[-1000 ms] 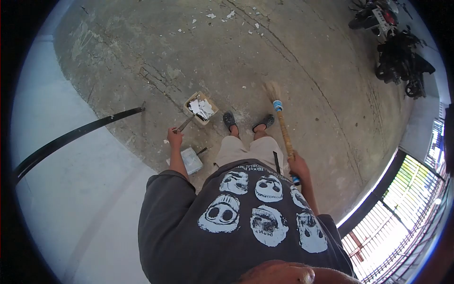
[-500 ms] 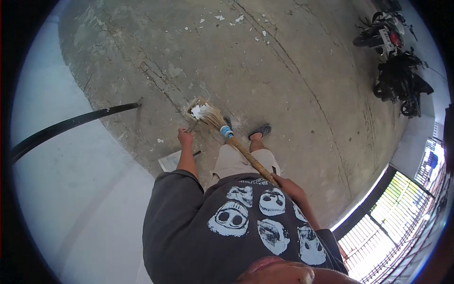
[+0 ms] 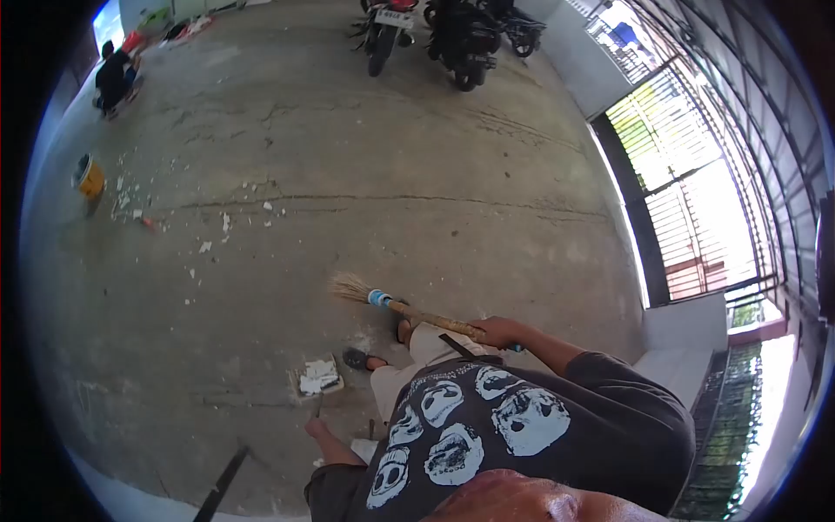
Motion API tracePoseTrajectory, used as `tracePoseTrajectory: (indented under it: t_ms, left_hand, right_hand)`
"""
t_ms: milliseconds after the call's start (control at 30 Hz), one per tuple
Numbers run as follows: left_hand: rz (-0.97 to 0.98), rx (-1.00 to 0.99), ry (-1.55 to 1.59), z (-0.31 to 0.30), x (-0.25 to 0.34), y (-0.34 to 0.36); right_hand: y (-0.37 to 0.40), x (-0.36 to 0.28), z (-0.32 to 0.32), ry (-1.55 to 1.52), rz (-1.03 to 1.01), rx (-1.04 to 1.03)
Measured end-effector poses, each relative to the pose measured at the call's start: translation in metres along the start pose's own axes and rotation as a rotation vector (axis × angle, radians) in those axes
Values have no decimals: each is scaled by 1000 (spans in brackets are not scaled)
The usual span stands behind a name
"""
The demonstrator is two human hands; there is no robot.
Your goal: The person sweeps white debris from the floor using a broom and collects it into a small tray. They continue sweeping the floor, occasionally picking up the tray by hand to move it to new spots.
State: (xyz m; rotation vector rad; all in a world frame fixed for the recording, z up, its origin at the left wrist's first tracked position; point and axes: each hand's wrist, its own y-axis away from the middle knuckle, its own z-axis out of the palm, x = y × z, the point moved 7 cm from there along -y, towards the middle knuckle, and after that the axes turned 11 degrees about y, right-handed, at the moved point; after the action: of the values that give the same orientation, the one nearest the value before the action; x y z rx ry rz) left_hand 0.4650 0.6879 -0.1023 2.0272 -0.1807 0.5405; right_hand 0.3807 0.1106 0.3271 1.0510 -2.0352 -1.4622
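Observation:
My right hand [image 3: 496, 331] is wrapped round the handle of a straw broom [image 3: 435, 322], whose bristles point left, off to the side of my feet. Low in the view, my left hand [image 3: 317, 427] is closed on the thin handle of a dustpan [image 3: 303, 388]. White flakes [image 3: 320, 377] lie in the dustpan. The broom's bristles are apart from the dustpan, above it in the view.
White debris [image 3: 205, 247] is scattered on the cracked concrete floor at left, near a yellow bucket [image 3: 90, 178]. Another person [image 3: 113, 78] crouches at the far left. Motorcycles [image 3: 465, 43] stand at the back. A barred gate [image 3: 678, 174] is at right.
The view has swung round to the right, bringing the bucket and the crouching person into sight. The broom has lifted away from the dustpan; both hands keep their hold.

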Motion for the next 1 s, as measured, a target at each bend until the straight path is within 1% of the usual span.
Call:
tracePoseTrajectory:
  t_ms: [67,100,167,233,267,300,333,400,433,467,500,533,567,600,633,667,700,733,767,833,867,967,1000]
  left_hand:
    - [24,-38,-213,2,15,12]
    - [36,-37,-216,4,15,11]
    - [45,100,-210,-4,18,15]
    - [84,27,-188,-4,18,20]
    - [338,-161,-766,2,42,47]
    - [596,-349,-1339,18,53,74]
    - [616,-345,-1324,35,59,81]
    - [339,-235,-488,25,37,55]
    - [190,-167,-77,7,17,41]
    - [42,-87,327,-16,1,38]
    - [537,-127,-487,-17,33,51]
    - [977,-166,-1339,-2,43,75]
    - [531,-210,-599,-20,35,57]
    - [100,-206,145,-22,12,40]
    - [793,-108,-416,-23,48,58]
    - [1456,-2,-1004,-9,52,97]
    - [948,-198,-702,-19,49,81]
    - [438,-355,-380,-14,35,75]
    - [443,-341,-395,-9,45,95]
    - [267,-368,57,-1,60,132]
    - [279,-359,40,5,71,142]
    - [300,-397,-9,24,99,159]
    - [357,-400,-161,34,112,174]
  right_hand:
    - [-27,51,18,107,-133,337]
    - [-32,74,32,97,-138,344]
    - [-32,122,49,139,-13,442]
    - [-14,142,63,99,23,439]
    - [-38,175,90,169,-23,480]
    - [-69,208,115,244,-64,531]
    - [-69,211,121,246,-67,554]
    - [-48,197,120,277,-24,706]
    - [-39,186,117,272,-38,701]
    - [-26,179,109,183,40,652]
    - [-17,172,108,94,117,592]
    - [-35,188,119,106,117,599]
    - [-56,205,142,111,116,601]
    - [-25,176,127,5,109,656]
    - [14,137,91,-110,105,711]
    - [6,131,90,-139,89,689]
    - [-1,136,95,-188,178,589]
    - [-6,142,97,-230,267,488]
    - [-23,153,95,-211,283,512]
    - [-54,170,83,-206,282,562]
    - [-62,170,71,-222,262,590]
    - [-98,174,70,-286,226,566]
    - [-95,176,61,-284,215,570]
